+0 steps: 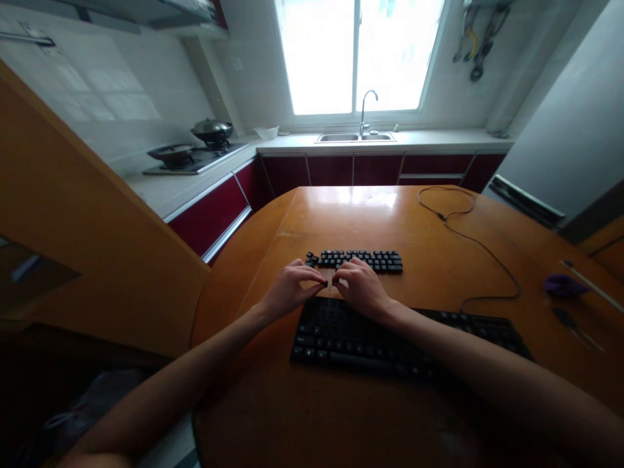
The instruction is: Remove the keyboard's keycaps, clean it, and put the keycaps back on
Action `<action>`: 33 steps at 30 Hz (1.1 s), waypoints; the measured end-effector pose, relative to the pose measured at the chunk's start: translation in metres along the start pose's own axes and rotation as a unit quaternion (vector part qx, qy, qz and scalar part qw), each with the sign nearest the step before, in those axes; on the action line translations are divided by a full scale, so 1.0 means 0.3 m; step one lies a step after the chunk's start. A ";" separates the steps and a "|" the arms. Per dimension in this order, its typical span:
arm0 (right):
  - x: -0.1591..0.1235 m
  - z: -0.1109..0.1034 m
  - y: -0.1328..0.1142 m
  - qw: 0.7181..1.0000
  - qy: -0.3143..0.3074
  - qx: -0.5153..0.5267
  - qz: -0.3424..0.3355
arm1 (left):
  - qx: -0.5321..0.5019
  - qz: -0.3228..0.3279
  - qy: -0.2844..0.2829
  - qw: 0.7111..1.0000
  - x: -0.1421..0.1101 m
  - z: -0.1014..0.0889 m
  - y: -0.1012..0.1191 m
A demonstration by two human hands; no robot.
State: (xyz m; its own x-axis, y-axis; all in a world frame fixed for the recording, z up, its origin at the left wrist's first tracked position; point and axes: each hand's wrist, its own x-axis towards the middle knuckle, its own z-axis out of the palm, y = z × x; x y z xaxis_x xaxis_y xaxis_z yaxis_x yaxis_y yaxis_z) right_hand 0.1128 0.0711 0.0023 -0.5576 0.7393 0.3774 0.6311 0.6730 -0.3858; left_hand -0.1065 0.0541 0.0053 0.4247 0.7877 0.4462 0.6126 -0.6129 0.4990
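Note:
My left hand (292, 287) pinches a small black keycap (325, 284) between thumb and fingertips, just above the table. Close beside it, my right hand (361, 287) has its thumb and fingers pressed together; what they hold is too small to make out. Under my right wrist lies a black keyboard (358, 359). Its upper left part looks bare of caps, while the lower rows still carry theirs. Beyond my hands, loose black keycaps (389, 261) are laid out in rows, partly covered by my right hand. A few more keycaps (311, 259) sit at the left end.
The wooden table (253, 260) has a rounded edge. A cable (487, 250) runs across its right side to the keyboard. At the far right lie a purple item (564, 286) and a thin tool with a dark handle (565, 317). A counter with a sink (340, 138) stands behind.

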 end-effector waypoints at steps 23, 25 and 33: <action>-0.277 0.040 -0.145 0.996 0.008 0.087 -0.001 | -0.018 0.055 -0.101 0.993 -0.183 0.004 0.161; -0.277 0.035 -0.146 0.998 0.000 0.064 -0.019 | -0.007 0.060 -0.108 0.992 -0.185 0.000 0.163; -0.281 -0.037 -0.188 0.998 -0.056 -0.021 -0.033 | 0.041 0.077 -0.098 0.991 -0.181 0.000 0.195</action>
State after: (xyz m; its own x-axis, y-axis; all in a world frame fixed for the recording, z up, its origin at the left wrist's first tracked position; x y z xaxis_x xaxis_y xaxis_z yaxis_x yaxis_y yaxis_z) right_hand 0.1302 -0.0294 0.0014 -0.6541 0.6926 0.3040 0.6111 0.7208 -0.3273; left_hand -0.0939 -0.0245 0.0101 0.6336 0.6876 0.3547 0.5797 -0.7255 0.3708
